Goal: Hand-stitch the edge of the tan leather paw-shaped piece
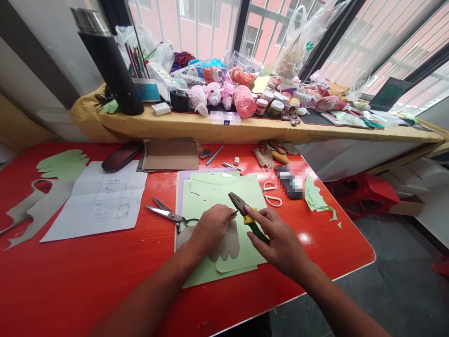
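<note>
1. Lower centre of the frame: left hand (210, 227) curled closed, knuckles down on a beige cutout (228, 244) with rounded lobes, thumb and forefinger pinching a thin strand (233, 216) too fine to identify.
2. Just right of it: right hand (280, 238) wrapped tight around the yellow-and-green handles of the pliers (245, 213), forefinger stretched along them. Nose aimed toward the upper left, jaws close together, tip just beside the strand.
3. Beneath both hands: pale green sheets (245, 187) stacked on a lilac sheet (179, 187), all flat on the red table (70, 281).
4. Already done, judging by what lies about: beige cutout fully trimmed. Green leafy shape (63, 164) and grey shape (31, 208) cut out at far left. Green scraps (315, 196) discarded right of centre. A few curved cuts started in the top green sheet.
5. Not yet done, by the look of it: no join visible between strand and cutout, and most of the green sheets whole.
6. Tools set aside: scissors (168, 214) lying open, just left of the left hand. Small white-handled scissors (271, 194) right of the sheets. White sheet with pencil sketches (101, 201) at left centre.
7. Along the upper frame: yellow-covered shelf (245, 130) crowded with yarn and jars, dark flask (108, 61) upright at upper left.
</note>
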A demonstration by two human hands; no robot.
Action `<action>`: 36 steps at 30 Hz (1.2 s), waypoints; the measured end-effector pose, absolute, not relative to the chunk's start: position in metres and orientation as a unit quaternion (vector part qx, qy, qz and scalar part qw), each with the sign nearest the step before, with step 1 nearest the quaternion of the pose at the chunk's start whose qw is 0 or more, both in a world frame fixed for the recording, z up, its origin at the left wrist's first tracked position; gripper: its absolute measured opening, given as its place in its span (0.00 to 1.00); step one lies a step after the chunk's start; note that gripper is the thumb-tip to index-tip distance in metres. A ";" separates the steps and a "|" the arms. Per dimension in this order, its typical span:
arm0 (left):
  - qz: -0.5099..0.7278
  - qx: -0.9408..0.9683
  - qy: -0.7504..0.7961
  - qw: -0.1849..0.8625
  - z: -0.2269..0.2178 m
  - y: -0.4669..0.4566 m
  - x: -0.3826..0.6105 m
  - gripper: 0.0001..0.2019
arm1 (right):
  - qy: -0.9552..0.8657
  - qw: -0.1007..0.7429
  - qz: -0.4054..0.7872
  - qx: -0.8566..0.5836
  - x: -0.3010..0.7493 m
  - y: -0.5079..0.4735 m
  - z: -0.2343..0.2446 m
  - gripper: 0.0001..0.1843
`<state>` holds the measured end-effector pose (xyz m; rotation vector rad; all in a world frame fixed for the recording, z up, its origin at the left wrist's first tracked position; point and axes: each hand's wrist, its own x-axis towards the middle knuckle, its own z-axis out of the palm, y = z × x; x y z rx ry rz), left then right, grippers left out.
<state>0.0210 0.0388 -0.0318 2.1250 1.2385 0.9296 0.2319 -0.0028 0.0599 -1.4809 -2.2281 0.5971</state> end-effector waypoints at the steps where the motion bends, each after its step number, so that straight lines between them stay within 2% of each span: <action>1: 0.340 0.783 0.456 0.251 -0.031 0.039 0.021 0.13 | -0.800 0.197 0.210 -0.526 0.232 -0.004 0.059 0.33; 7: 0.348 0.776 0.446 0.278 -0.031 0.039 0.020 0.13 | -0.818 0.146 0.191 -0.523 0.229 -0.003 0.049 0.34; 11: 0.350 0.775 0.449 0.273 -0.030 0.040 0.019 0.14 | -0.835 0.137 0.181 -0.501 0.230 0.006 0.071 0.34; 13: 0.346 0.775 0.457 0.268 -0.030 0.040 0.019 0.14 | -0.839 0.184 0.162 -0.486 0.229 0.009 0.091 0.34; 15: 0.348 0.776 0.452 0.269 -0.031 0.040 0.019 0.13 | -0.819 0.267 0.151 -0.484 0.227 0.011 0.104 0.34; 17: 0.355 0.775 0.446 0.273 -0.032 0.040 0.019 0.13 | -0.787 0.332 0.133 -0.503 0.225 0.010 0.103 0.36; 18: 0.356 0.774 0.447 0.274 -0.032 0.039 0.019 0.13 | -0.776 0.337 0.131 -0.517 0.224 0.008 0.096 0.37; 20: 0.352 0.772 0.454 0.273 -0.032 0.039 0.020 0.13 | -0.812 0.249 0.181 -0.495 0.224 0.004 0.074 0.37; 23: 0.350 0.774 0.451 0.273 -0.030 0.039 0.020 0.13 | -0.800 0.187 0.214 -0.529 0.231 0.000 0.047 0.35; 27: 0.360 0.773 0.444 0.274 -0.029 0.039 0.020 0.12 | -0.771 0.199 0.213 -0.566 0.240 0.001 0.044 0.33; 32: 0.353 0.775 0.449 0.272 -0.029 0.039 0.020 0.12 | -0.782 0.195 0.233 -0.544 0.235 -0.005 0.046 0.33; 36: 0.345 0.778 0.450 0.270 -0.029 0.039 0.020 0.12 | -0.813 0.171 0.202 -0.519 0.229 -0.005 0.043 0.34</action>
